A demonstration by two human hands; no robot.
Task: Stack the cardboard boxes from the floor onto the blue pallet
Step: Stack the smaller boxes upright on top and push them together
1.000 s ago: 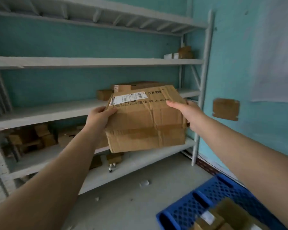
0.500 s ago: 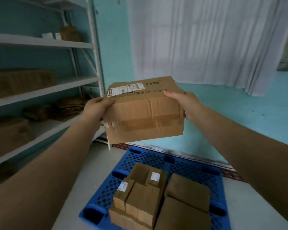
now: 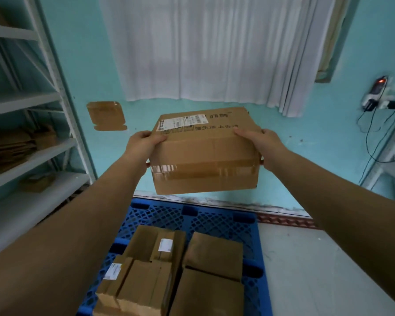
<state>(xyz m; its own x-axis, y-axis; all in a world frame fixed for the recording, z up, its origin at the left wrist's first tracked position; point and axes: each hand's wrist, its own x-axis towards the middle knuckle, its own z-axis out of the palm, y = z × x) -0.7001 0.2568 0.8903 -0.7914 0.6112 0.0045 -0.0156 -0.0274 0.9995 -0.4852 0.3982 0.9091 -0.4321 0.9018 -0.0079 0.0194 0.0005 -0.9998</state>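
I hold a taped cardboard box (image 3: 205, 153) with a white shipping label in the air, at chest height. My left hand (image 3: 141, 144) grips its left side and my right hand (image 3: 262, 144) grips its right side. Below it lies the blue pallet (image 3: 214, 217) against the wall. Several cardboard boxes sit on the pallet: small ones (image 3: 141, 270) on the left half and larger flat ones (image 3: 212, 274) on the right half. The held box hangs above the pallet's bare far strip.
White metal shelving (image 3: 43, 156) with flattened cardboard stands at the left. A white curtain (image 3: 214, 46) hangs on the turquoise wall ahead. A cardboard patch (image 3: 106, 115) is stuck to the wall. Devices with cables (image 3: 374, 96) hang at the right. Grey floor (image 3: 317, 270) lies right of the pallet.
My view has swung right from the shelving to face the pallet and curtain. The box stayed in both hands and now hangs over the pallet's far end.
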